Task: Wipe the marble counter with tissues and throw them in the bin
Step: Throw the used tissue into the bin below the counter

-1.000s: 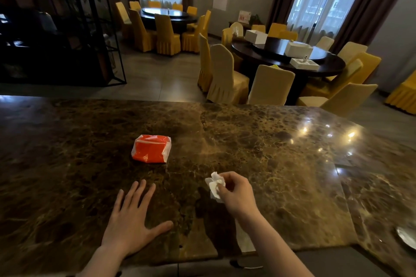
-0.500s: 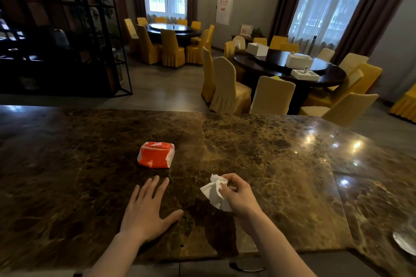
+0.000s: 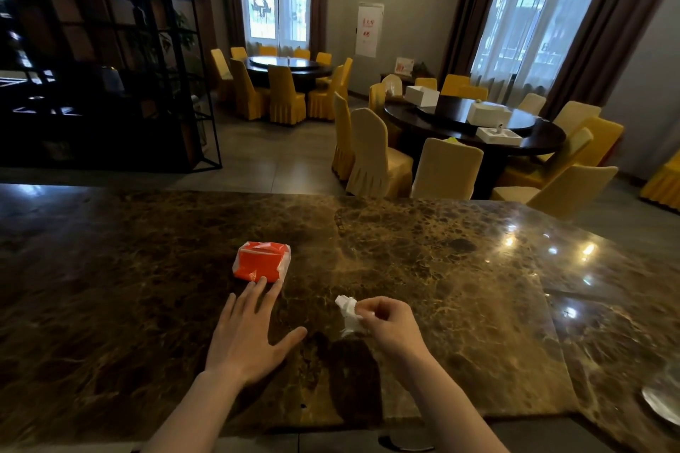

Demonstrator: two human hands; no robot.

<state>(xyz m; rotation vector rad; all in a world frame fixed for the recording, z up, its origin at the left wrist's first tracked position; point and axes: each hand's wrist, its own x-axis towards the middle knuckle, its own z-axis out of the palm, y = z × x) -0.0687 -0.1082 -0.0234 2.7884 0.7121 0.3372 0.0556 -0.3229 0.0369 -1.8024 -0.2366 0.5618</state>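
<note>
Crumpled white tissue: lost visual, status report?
Right hand pinching crumpled white tissue above brown marble counter. Left hand flat, fingertips at orange tissue pack. No bin visible.

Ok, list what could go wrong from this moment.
1. The tissue is only pinched in the right hand, so a firm wipe may pull it loose.
2. The left hand lies flat, its fingers at the orange tissue pack; a push could slide it across the marble counter.
3. No bin is in view.
</note>
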